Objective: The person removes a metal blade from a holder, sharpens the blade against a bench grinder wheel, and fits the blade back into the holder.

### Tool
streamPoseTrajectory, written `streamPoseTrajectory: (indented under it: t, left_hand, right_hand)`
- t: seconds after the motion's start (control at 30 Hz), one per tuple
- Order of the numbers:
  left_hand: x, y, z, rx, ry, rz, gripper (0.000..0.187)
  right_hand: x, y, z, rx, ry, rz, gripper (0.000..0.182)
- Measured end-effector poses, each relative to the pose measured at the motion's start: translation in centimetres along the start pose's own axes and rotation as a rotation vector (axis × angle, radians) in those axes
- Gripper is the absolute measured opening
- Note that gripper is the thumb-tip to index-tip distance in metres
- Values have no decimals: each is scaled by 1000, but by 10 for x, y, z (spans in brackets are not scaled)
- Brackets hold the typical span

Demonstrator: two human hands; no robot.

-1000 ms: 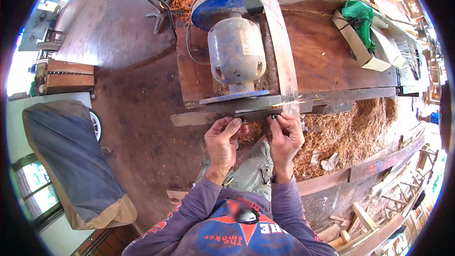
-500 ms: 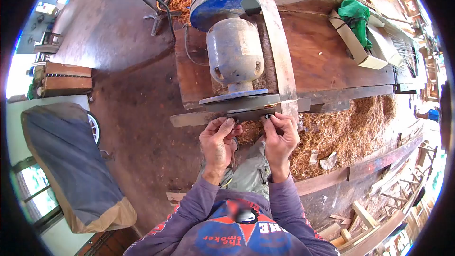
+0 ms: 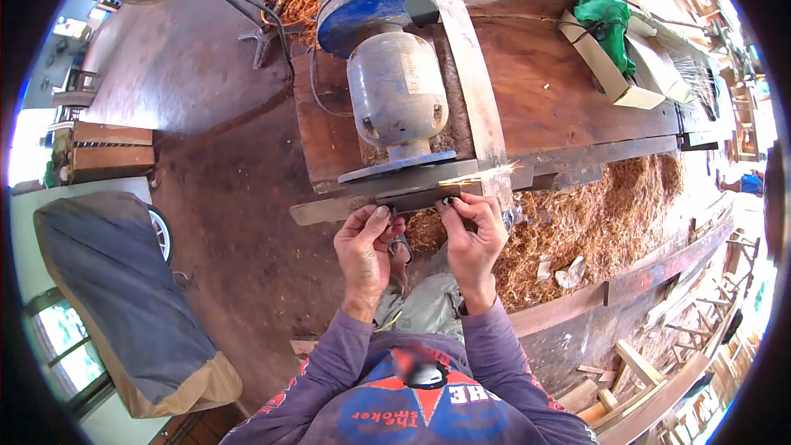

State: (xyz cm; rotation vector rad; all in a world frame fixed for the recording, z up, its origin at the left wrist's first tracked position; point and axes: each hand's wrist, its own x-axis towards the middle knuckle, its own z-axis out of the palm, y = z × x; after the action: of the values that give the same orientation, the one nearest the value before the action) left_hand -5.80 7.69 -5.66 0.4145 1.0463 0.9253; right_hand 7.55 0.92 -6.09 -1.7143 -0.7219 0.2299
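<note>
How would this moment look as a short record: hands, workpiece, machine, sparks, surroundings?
Left hand: fingers and thumb closed on the left end of a dark flat piece
Right hand: fingers and thumb closed near its right end
Workpiece: held along the edge of a grey wheel; exact contact point hard to see
Machine: worn, rounded motor with the wheel on its near side
Sparks: streaming toward the picture's right
Bench: reddish-brown; open cardboard box with green cloth
Below bench: heaped wood shavings
</note>
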Motion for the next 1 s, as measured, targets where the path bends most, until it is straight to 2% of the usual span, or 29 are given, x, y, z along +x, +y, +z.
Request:
streamPoseTrajectory:
  t: [0.23,0.3,0.43,0.63,0.7,0.93,1.0]
  left_hand:
    - [1,4,-2,-2,-2,-11,7]
    - [2,3,-5,-3,-8,3,7]
    - [3,3,-9,6,2,4,7]
    - [1,0,0,8,-12,-17,7]
    - [-1,-2,6,5,-14,-28,7]
    - [-2,-11,17,9,-20,-49,10]
    - [-3,-11,20,4,-10,-83,10]
  right_hand:
    - [1,-8,2,-22,-21,-29,16]
    - [1,-15,3,2,-31,44,17]
    - [-2,-11,6,27,-36,51,17]
    - [2,-6,-2,-16,-16,-18,15]
    - [3,-3,-5,19,1,47,14]
    - [9,7,-18,-39,8,59,14]
    - [9,3,-20,-21,8,171,14]
